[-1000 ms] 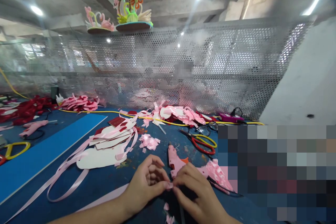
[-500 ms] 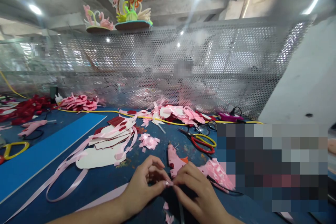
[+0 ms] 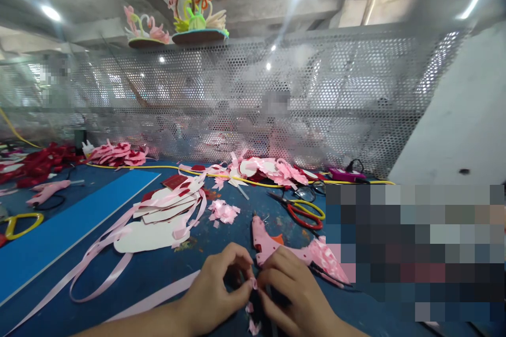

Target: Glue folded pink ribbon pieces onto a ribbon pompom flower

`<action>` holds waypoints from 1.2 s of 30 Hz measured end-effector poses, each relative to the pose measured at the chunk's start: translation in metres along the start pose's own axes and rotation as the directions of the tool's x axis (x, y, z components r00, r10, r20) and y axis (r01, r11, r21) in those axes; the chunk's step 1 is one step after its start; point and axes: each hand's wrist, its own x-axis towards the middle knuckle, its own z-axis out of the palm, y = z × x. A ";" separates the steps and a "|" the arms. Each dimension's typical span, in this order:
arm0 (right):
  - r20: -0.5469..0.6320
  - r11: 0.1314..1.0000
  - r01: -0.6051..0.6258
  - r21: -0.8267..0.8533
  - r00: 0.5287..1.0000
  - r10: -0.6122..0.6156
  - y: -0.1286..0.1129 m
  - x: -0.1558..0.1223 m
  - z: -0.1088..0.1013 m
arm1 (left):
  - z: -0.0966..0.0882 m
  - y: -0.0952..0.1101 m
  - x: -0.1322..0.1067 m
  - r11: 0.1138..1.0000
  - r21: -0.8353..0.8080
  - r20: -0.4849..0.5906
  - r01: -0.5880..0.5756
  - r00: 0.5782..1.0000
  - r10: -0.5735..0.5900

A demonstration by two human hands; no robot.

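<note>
Between my two hands is a small folded or curled piece of pink ribbon [image 3: 254, 284]. My left hand [image 3: 219, 284] pinches it between thumb and forefinger. Curled close against the same piece, my right hand [image 3: 294, 287] has its thumb and fingertips at the ribbon's right side; its exact grip is partly hidden. Below the hands lie small pink ribbon scraps [image 3: 253, 326]. A pink glue gun [image 3: 263, 239] rests just beyond my right hand. Under my left forearm passes a long pale pink ribbon strip [image 3: 166, 294].
Scissors [image 3: 304, 216] with red and yellow handles lie behind the glue gun. A small heap of pink ribbon pieces [image 3: 224, 212] sits beside white card shapes [image 3: 152, 237]. A blue board [image 3: 79, 221] lies left. A yellow cable [image 3: 256, 183] crosses before the perforated metal screen [image 3: 237, 84].
My hands have shifted slightly down, and the ribbon piece between the fingertips has turned from lying flat to more upright. Objects on the table stay where they were.
</note>
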 end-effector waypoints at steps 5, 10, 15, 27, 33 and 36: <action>0.009 0.997 0.030 -0.068 1.000 -0.029 0.000 -0.002 0.005 | 0.001 -0.004 -0.002 0.972 0.204 0.037 -0.118 0.993 0.113; -0.031 0.981 0.079 -0.178 0.996 -0.086 0.000 -0.003 0.010 | 0.000 -0.010 -0.005 0.864 0.424 0.100 -0.273 0.962 0.254; -0.063 0.973 0.041 -0.229 0.996 -0.057 -0.001 -0.003 0.010 | -0.003 -0.012 -0.007 0.807 0.477 0.168 -0.348 0.937 0.306; -0.110 0.966 0.129 -0.222 0.982 -0.156 0.002 -0.007 0.015 | -0.001 -0.018 -0.007 0.765 0.408 0.165 -0.499 0.864 0.475; -0.124 0.968 0.096 -0.232 0.984 -0.127 0.002 -0.005 0.014 | 0.001 -0.014 -0.005 0.741 0.415 0.124 -0.528 0.840 0.528; -0.145 0.968 0.083 -0.238 0.982 -0.120 0.001 -0.004 0.013 | 0.002 -0.011 -0.005 0.735 0.413 0.102 -0.537 0.830 0.549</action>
